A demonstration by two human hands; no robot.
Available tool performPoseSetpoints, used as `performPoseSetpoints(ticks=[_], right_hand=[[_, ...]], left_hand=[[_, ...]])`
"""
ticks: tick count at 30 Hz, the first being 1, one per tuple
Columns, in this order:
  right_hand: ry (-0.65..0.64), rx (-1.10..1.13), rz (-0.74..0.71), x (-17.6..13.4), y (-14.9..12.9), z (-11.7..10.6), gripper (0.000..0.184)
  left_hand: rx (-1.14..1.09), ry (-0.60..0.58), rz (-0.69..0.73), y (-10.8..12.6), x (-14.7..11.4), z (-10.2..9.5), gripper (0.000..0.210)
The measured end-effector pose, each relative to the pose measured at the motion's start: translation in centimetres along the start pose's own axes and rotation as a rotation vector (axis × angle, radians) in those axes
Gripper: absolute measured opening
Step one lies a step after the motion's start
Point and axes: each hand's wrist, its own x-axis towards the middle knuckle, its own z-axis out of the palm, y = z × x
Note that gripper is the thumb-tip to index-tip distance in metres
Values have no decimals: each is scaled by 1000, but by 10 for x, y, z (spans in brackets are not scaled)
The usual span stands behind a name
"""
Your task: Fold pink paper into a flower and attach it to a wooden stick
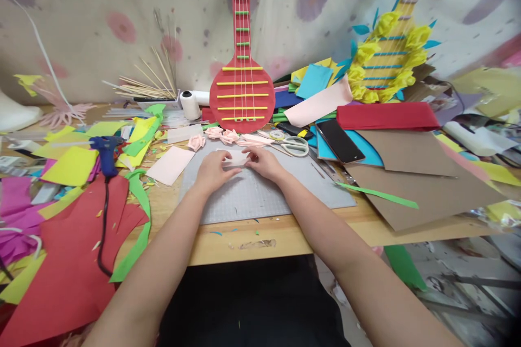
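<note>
While the left hand (pixel 215 171) curls, thumb spread, at one end (whether gripping, I cannot tell), the right hand (pixel 262 162) pinches the other end of a small, thin, pale paper piece (pixel 236 159), seemingly steadying it near the back edge of the grey gridded cutting mat (pixel 248 195). Ruffled pale-pink paper roses (pixel 230 136) sit just behind; a round-bodied red lute model (pixel 243 95) stands toward the table's (pixel 215 249) back edge.

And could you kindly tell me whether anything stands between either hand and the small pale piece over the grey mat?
Nothing visible does: the left hand and right hand are at opposite ends of the small pale piece. The pink flowers lie beyond it, not in between.
</note>
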Motion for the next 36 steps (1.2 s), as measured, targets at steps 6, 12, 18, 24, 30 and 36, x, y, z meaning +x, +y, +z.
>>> performPoseSetpoints(ticks=[6, 12, 18, 24, 30, 36], right_hand=[[-30, 149, 109, 3, 10, -2, 32], [66, 96, 193, 5, 10, -3, 28], [96, 23, 179, 5, 10, 0, 29], [133, -59, 213, 9, 4, 5, 32], [102, -116, 201, 7, 0, 4, 33], [63, -285, 152, 2, -3, 4, 34]], left_hand=[[-162, -12, -280, -21, 2, -9, 17], [-218, -20, -453, -11, 3, -14, 29], [-213, 1, -474, -9, 6, -14, 31], [-171, 51, -455, -14, 8, -8, 38], [-173, 50, -450, -13, 7, -8, 34], [-52, -43, -473, -7, 6, -13, 35]])
